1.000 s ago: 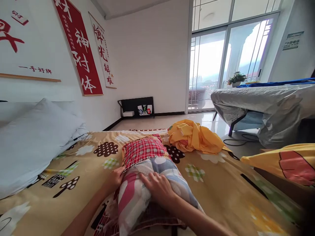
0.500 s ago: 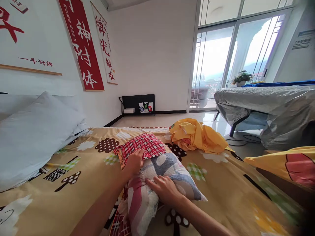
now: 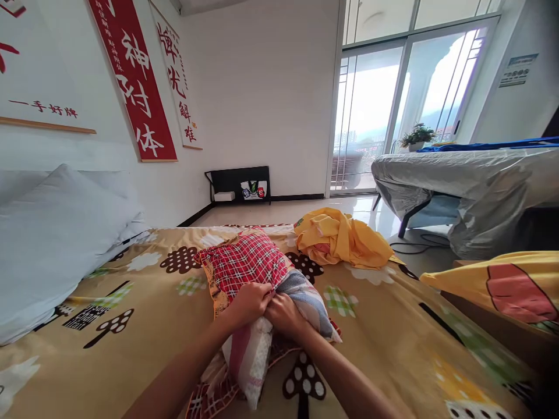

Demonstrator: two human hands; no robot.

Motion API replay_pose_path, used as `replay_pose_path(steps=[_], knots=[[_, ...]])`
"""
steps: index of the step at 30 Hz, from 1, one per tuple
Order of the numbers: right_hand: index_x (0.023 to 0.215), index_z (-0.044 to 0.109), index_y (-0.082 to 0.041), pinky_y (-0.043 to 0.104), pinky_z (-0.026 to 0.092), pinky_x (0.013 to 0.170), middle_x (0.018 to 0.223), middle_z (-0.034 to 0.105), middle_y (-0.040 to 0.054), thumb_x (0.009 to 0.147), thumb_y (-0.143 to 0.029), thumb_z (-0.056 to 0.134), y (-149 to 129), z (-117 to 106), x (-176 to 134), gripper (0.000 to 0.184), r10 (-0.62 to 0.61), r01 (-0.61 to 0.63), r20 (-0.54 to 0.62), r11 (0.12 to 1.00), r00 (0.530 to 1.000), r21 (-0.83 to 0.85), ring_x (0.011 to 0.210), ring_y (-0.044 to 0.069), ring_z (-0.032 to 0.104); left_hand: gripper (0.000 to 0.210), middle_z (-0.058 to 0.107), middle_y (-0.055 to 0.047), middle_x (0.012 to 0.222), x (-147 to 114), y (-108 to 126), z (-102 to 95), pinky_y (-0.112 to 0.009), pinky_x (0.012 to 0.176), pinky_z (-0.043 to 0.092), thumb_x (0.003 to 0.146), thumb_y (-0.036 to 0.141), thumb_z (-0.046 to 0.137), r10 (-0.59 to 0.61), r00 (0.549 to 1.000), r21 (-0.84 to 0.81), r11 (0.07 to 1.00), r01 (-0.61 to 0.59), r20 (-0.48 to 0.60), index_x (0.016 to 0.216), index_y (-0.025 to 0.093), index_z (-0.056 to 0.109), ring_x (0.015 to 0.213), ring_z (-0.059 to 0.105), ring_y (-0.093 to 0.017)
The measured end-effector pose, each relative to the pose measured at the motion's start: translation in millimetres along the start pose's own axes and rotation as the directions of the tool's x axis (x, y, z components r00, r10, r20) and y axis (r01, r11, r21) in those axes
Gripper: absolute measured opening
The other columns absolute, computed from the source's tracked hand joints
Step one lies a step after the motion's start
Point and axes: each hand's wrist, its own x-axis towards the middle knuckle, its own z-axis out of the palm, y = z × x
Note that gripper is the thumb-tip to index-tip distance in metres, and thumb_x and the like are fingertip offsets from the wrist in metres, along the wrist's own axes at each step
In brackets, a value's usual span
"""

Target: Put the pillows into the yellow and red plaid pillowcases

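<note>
A red plaid pillowcase (image 3: 247, 259) lies over the far half of a patterned pillow (image 3: 244, 349) in pale, blue and pink. My left hand (image 3: 251, 302) is closed on the near edge of the plaid cloth, fingertips bunched at its middle. My right hand (image 3: 283, 314) is curled against the pillow right beside the left one, knuckles up; its fingertips are hidden in the folds, so I cannot see what they grip. Two corners of the pillow stick out of the cloth, one towards me and one to the right. More plaid cloth lies under the near corner.
The bed's tan sheet (image 3: 148, 349) spreads all round. White pillows (image 3: 65, 233) lean at the left. A crumpled yellow cloth (image 3: 349, 238) lies at the far edge, another yellow cloth (image 3: 502, 282) at the right. Beyond stands a plastic-covered table (image 3: 437, 169).
Both hands have closed and come together at the cloth's edge. The plaid cloth has been drawn nearer over the pillow, which is squeezed narrower. The view has shifted slightly right.
</note>
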Motion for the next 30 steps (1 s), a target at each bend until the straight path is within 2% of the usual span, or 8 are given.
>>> replay_pose_path(steps=[4,8,12,14,17,20,24,30], knots=[[0.136,0.05,-0.025,0.037,0.047,0.082,0.101,0.065,0.0079,0.095,-0.019,0.041,-10,-18,-38,0.043,-0.079,0.079,-0.005,0.996,0.997,-0.035,0.092,0.023,0.058,0.022,0.067,-0.008,0.105,-23,-34,6.4,-0.032,0.084,0.045,0.09,0.02,0.039,-0.158,0.986,0.045,0.986,0.16,-0.044,0.101,0.021,0.057,0.101,0.062,-0.023],[0.145,0.037,-0.026,0.043,0.043,0.094,0.127,0.059,0.0121,0.089,-0.013,0.048,-24,-30,-85,0.058,-0.04,0.018,-0.115,0.983,0.993,-0.18,0.114,0.029,0.055,0.033,0.058,-0.017,0.124,-65,-78,26.2,-0.037,0.09,0.045,0.087,0.014,0.037,-0.374,0.922,0.065,0.922,0.381,-0.103,0.118,0.015,0.049,0.115,0.057,-0.028],[0.146,0.033,-0.03,0.04,0.042,0.097,0.141,0.051,0.0077,0.089,-0.015,0.052,-52,-18,-93,0.062,-0.208,0.157,-0.188,0.954,0.96,-0.255,0.127,0.028,0.048,0.028,0.066,-0.017,0.103,-93,-102,49.3,-0.039,0.079,0.047,0.091,0.029,0.038,-0.579,0.815,-0.075,0.814,0.576,-0.026,0.11,0.014,0.053,0.092,0.065,-0.03],[0.146,0.034,-0.03,0.043,0.041,0.096,0.14,0.051,0.0095,0.092,-0.021,0.051,-62,-6,-77,0.057,-0.284,0.204,-0.235,0.928,0.929,-0.312,0.125,0.029,0.049,0.025,0.069,-0.014,0.096,-93,-105,58.1,-0.037,0.079,0.047,0.09,0.029,0.04,-0.582,0.813,-0.173,0.8,0.574,0.004,0.102,0.015,0.057,0.087,0.066,-0.027],[0.142,0.038,-0.028,0.052,0.042,0.091,0.124,0.061,0.0154,0.094,-0.025,0.047,-64,11,-42,0.048,-0.226,0.129,-0.255,0.93,0.94,-0.345,0.112,0.031,0.057,0.026,0.071,-0.01,0.098,-88,-104,67.3,-0.031,0.082,0.047,0.089,0.028,0.038,-0.553,0.833,-0.32,0.793,0.519,-0.018,0.098,0.017,0.06,0.091,0.065,-0.022],[0.131,0.049,-0.028,0.045,0.046,0.083,0.102,0.065,0.0098,0.092,-0.024,0.05,-47,10,-13,0.039,-0.142,0.126,-0.063,0.97,0.988,-0.206,0.095,0.026,0.061,0.036,0.071,-0.011,0.097,-88,-102,73.2,-0.032,0.084,0.048,0.088,0.034,0.034,-0.545,0.837,-0.47,0.752,0.463,-0.047,0.099,0.014,0.062,0.093,0.065,-0.023],[0.12,0.054,-0.027,0.032,0.047,0.074,0.106,0.062,0.0052,0.086,-0.021,0.056,-23,-25,10,0.034,-0.06,0.065,0.162,0.998,0.985,-0.025,0.095,0.023,0.06,0.05,0.071,-0.009,0.101,-95,-94,73.9,-0.033,0.089,0.048,0.086,0.054,0.034,-0.517,0.853,-0.628,0.688,0.365,-0.071,0.098,0.016,0.064,0.1,0.064,-0.025],[0.114,0.054,-0.022,0.031,0.047,0.069,0.102,0.063,0.0091,0.096,-0.018,0.038,-30,-86,54,0.024,0.023,-0.005,0.075,0.974,0.997,-0.226,0.092,0.023,0.059,0.051,0.071,-0.008,0.089,-95,-64,42.1,-0.031,0.077,0.052,0.076,0.063,0.047,-0.603,0.793,-0.829,0.484,0.278,-0.086,0.092,0.018,0.066,0.087,0.065,-0.023]])
